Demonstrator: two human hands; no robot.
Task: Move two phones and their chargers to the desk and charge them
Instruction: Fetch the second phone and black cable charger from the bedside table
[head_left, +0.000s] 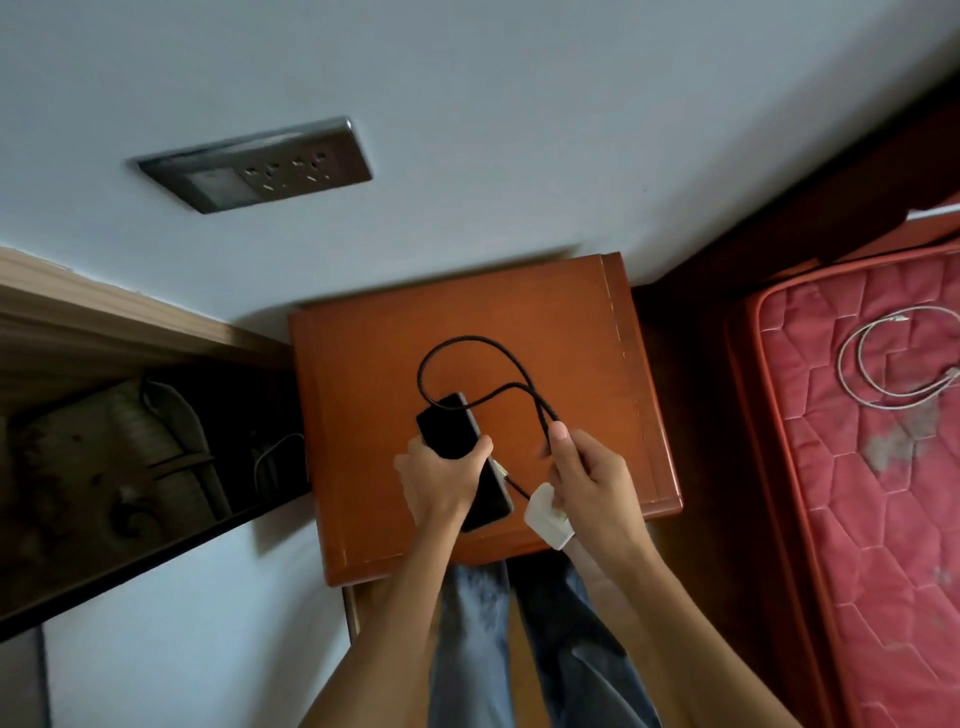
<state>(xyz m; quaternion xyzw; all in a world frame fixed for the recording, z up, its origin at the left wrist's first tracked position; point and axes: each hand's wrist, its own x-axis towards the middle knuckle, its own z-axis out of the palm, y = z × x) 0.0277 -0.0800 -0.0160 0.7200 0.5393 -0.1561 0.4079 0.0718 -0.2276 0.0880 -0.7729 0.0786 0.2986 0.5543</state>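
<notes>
Glossy wood nightstand (550, 322); braided black cable (470, 340); quilted cloth mattress (852, 467)

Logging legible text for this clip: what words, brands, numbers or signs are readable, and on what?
None readable.
The phone screen is dark and blank.
The charger plug shows no print I can make out.
The wall socket panel is blurred, with no legible marking.

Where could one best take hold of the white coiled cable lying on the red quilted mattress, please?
Pinch the white coiled cable from above at the coil's left arc, where two strands run close side by side. It lies flat and loose on the red quilted mattress, so catching both strands there should probably lift the whole coil together.
</notes>
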